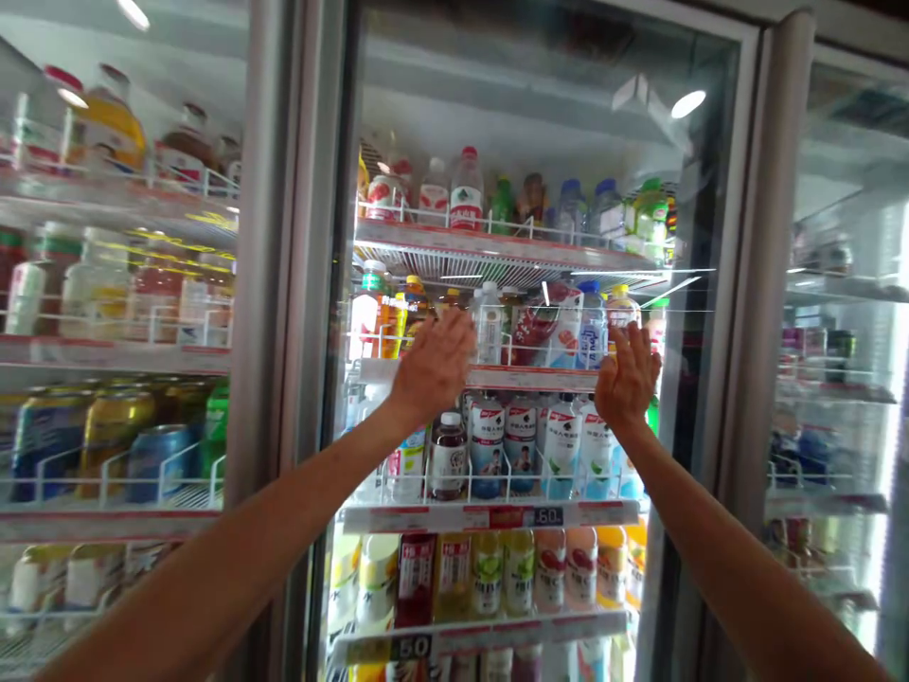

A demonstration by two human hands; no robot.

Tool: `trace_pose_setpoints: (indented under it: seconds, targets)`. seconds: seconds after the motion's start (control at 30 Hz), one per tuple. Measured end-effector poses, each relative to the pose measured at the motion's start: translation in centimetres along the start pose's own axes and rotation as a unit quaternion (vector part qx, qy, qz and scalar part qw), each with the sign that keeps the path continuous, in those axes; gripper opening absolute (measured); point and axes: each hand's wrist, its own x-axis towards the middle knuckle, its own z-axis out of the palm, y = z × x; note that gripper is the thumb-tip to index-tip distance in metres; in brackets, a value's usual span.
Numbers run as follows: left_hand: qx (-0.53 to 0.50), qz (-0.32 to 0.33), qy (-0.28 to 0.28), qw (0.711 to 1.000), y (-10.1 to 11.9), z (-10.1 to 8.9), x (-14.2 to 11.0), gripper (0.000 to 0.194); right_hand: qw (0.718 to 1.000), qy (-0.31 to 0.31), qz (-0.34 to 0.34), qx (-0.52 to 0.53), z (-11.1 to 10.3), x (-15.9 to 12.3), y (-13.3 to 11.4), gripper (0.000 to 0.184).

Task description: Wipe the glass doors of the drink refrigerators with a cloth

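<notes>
Both arms reach forward toward the glass door (546,104) of a drinks fridge. My left hand (433,367) is raised with fingers stretched out and slightly blurred, holding nothing. It covers part of a shelf of bottles. Over to the right, my right hand (628,375) is also up, its fingers spread and nothing in them. Whether either palm touches the glass I cannot tell. Between the hands show a clear bottle with a white cap (490,324) and a blue-capped bottle (591,327). Below them stands a dark bottle with a white cap (449,459).
A metal door frame (266,237) rises on the left, beside another fridge section with cans (117,431) and large bottles. On the right is a second upright frame (763,284) with more shelves beyond. Lower shelves hold several juice bottles (487,573) above a price strip (412,648).
</notes>
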Motion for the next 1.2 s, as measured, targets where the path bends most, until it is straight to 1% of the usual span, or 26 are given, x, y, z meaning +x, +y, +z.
trace_pose_setpoints:
  seconds: [0.1,0.13,0.17,0.27,0.3,0.33,0.4,0.43,0.47,0.57,0.6,0.63,0.73,0.77,0.8,0.83,0.87,0.9,0.93,0.97,1.0,1.07,1.1,1.13,1.17,1.2]
  targets:
    - [-0.041,0.156,-0.042,0.986,-0.2,-0.2,-1.1,0.042,1.000,-0.003,0.001,0.001,0.0,0.0,0.1,0.047]
    - [-0.044,0.165,-0.049,0.984,-0.4,-0.3,-1.5,0.042,1.000,-0.004,0.001,0.002,0.0,0.0,0.1,0.047]
    - [-0.038,0.132,-0.045,0.989,-0.8,-0.4,-1.8,0.042,1.000,-0.005,0.001,0.002,0.0,0.0,0.1,0.047]
    - [0.002,-0.058,0.009,0.998,-2.2,-1.0,-2.7,0.045,1.000,-0.006,-0.001,0.003,0.0,0.1,0.1,0.048]
    - [0.004,-0.071,0.019,0.997,-2.4,-1.2,-3.2,0.046,1.000,-0.006,0.000,0.002,0.0,0.1,0.1,0.048]
    - [-0.004,-0.040,0.018,0.999,-2.5,-1.5,-3.7,0.046,1.000,-0.006,0.001,0.002,0.0,0.1,0.1,0.048]
    - [-0.033,0.087,-0.013,0.996,-2.3,-2.0,-4.9,0.046,1.000,-0.003,0.003,0.001,0.0,0.1,0.1,0.048]
    - [-0.040,0.127,-0.026,0.991,-2.2,-2.2,-5.5,0.045,1.000,0.000,0.003,0.001,0.0,0.1,0.1,0.047]
    - [-0.038,0.123,-0.029,0.991,-2.1,-2.3,-5.9,0.045,1.000,0.002,0.001,0.001,0.0,0.1,0.1,0.047]
    - [0.006,-0.059,0.013,0.998,-1.7,-2.6,-6.9,0.046,1.000,0.010,-0.004,0.004,0.1,0.0,0.1,0.047]
    - [0.012,-0.089,0.023,0.996,-1.4,-2.6,-7.3,0.047,1.000,0.011,-0.005,0.005,0.1,0.0,0.2,0.047]
    - [0.009,-0.072,0.020,0.997,-1.0,-2.7,-7.8,0.049,1.000,0.011,-0.005,0.006,0.1,0.0,0.2,0.046]
    - [-0.045,0.143,-0.043,0.988,0.4,-2.9,-9.6,0.046,1.000,0.007,-0.009,0.014,0.2,0.0,0.4,0.046]
    - [-0.055,0.179,-0.057,0.981,0.6,-3.1,-10.0,0.044,1.000,0.006,-0.010,0.019,0.2,-0.1,0.4,0.046]
    - [-0.053,0.169,-0.063,0.982,0.5,-3.2,-10.3,0.042,1.000,0.006,-0.012,0.025,0.2,-0.1,0.5,0.045]
    - [-0.038,0.114,-0.059,0.991,0.3,-3.3,-10.4,0.041,0.999,0.006,-0.012,0.030,0.2,-0.1,0.5,0.045]
    - [-0.014,0.029,-0.042,0.999,0.0,-3.3,-10.5,0.042,0.999,0.007,-0.012,0.035,0.2,-0.1,0.6,0.045]
    - [0.011,-0.051,-0.026,0.998,-0.2,-3.4,-10.4,0.043,0.999,0.007,-0.011,0.037,0.2,-0.1,0.6,0.045]
    - [0.028,-0.096,-0.016,0.995,-0.3,-3.4,-10.4,0.045,0.999,0.007,-0.009,0.039,0.2,-0.1,0.6,0.045]
    - [0.030,-0.094,-0.018,0.995,-0.2,-3.5,-10.4,0.046,0.999,0.007,-0.008,0.039,0.2,-0.1,0.6,0.045]
    - [0.020,-0.047,-0.031,0.998,0.2,-3.5,-10.4,0.047,0.999,0.007,-0.006,0.039,0.2,-0.1,0.6,0.045]
    - [-0.016,0.112,-0.074,0.991,1.0,-3.5,-10.4,0.044,0.999,0.007,-0.003,0.039,0.2,-0.1,0.5,0.046]
    - [-0.027,0.168,-0.089,0.981,1.2,-3.5,-10.3,0.042,0.999,0.006,-0.001,0.039,0.1,-0.1,0.5,0.046]
    - [-0.026,0.180,-0.092,0.979,1.3,-3.4,-10.0,0.040,0.999,0.006,0.001,0.037,0.1,-0.1,0.4,0.046]
    - [-0.013,0.143,-0.084,0.986,1.3,-3.4,-9.7,0.039,0.999,0.004,0.002,0.035,0.0,-0.1,0.4,0.046]
    - [0.007,0.073,-0.067,0.995,1.1,-3.3,-9.3,0.038,0.999,0.001,0.001,0.033,-0.1,-0.2,0.3,0.046]
